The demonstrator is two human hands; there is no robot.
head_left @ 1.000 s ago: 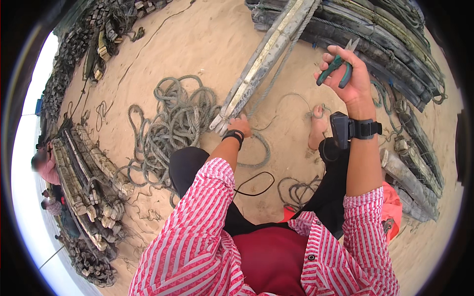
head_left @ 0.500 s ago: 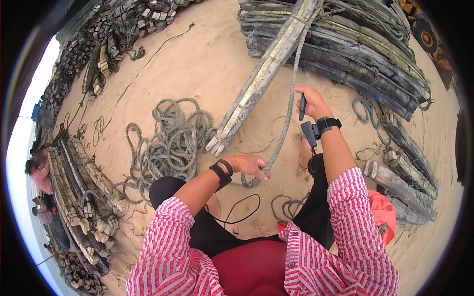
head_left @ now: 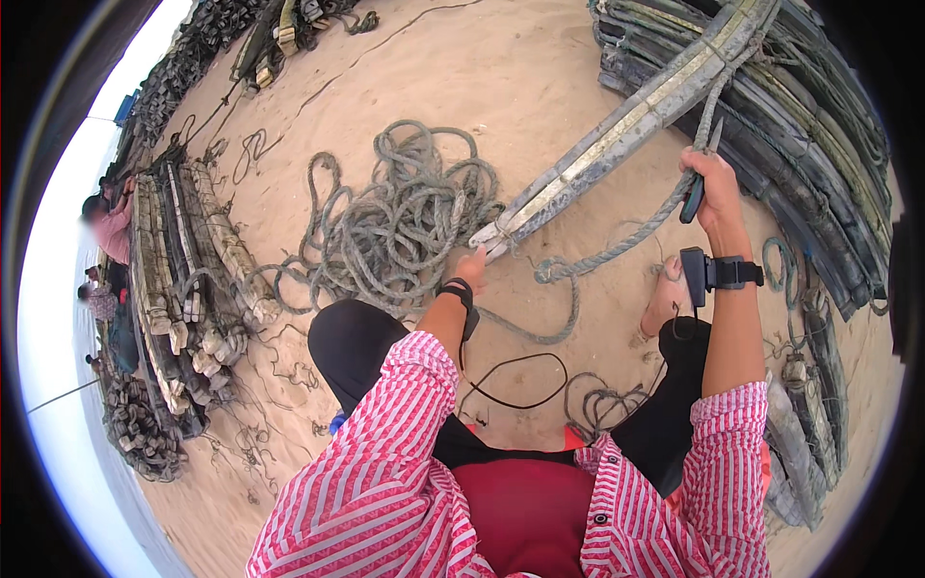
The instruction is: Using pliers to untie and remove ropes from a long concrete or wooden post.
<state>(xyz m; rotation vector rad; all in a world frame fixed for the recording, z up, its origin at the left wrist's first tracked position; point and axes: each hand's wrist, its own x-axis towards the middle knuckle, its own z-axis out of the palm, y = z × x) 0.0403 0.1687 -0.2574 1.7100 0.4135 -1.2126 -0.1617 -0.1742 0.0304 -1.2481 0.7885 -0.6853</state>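
My right hand [head_left: 709, 183], at upper right, is closed round a twisted grey-green rope [head_left: 646, 231] and the snips [head_left: 690, 198], whose blade points upward. The rope runs up to a long grey bundle of weathered poles [head_left: 621, 144], tied at intervals, and down to a loop on the sand. My left hand [head_left: 470, 268] grips the bundle's lower end, its fingers partly hidden. Just left of that end lies a tangled heap of thick rope [head_left: 405, 212]. My bare foot [head_left: 665, 294] is below my right hand.
A stack of dark pole bundles [head_left: 809, 173] stands at the right, more bundles [head_left: 814, 424] below it. At the left, people [head_left: 108, 231] work beside pale bundles [head_left: 154, 279]. A dark pile [head_left: 173, 67] lines the upper left. A thin black loop [head_left: 511, 380] lies between my legs.
My left hand has left the rope for the bundle's end. My right hand has risen and taken hold of the rope alongside the snips. The scene has shifted in view.
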